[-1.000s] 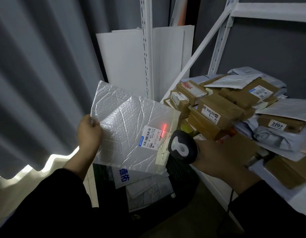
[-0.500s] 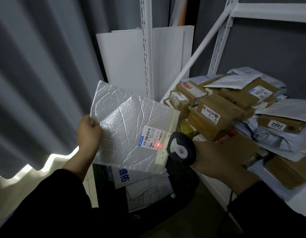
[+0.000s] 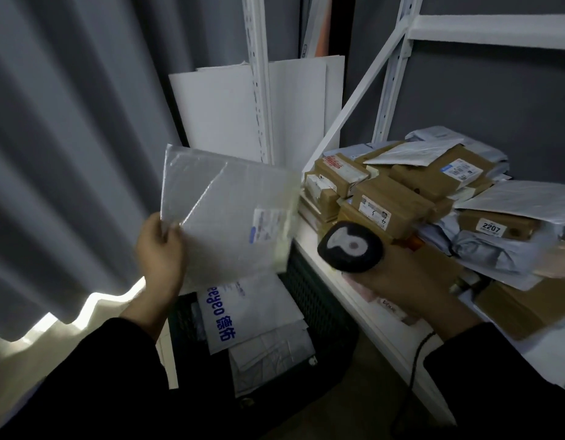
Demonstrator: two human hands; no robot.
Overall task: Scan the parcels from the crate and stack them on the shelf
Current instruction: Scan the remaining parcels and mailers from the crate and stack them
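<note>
My left hand grips the lower left edge of a white bubble mailer, held up above the dark crate; its label faces me and the mailer is blurred. My right hand holds a black barcode scanner just right of the mailer, over the front edge of the white shelf. No red scan light shows on the label. Inside the crate lie more parcels, the top one a white bag with blue print. Several brown boxes and grey bags are piled on the shelf.
A grey curtain hangs at the left. White boards lean behind a white shelf upright. A diagonal brace and an upper shelf beam frame the shelf. The scanner cable hangs by my right sleeve.
The red scan light on the label has gone out. The mailer has shifted a little and blurs with motion; the scanner has drawn slightly to the right, away from the label.
</note>
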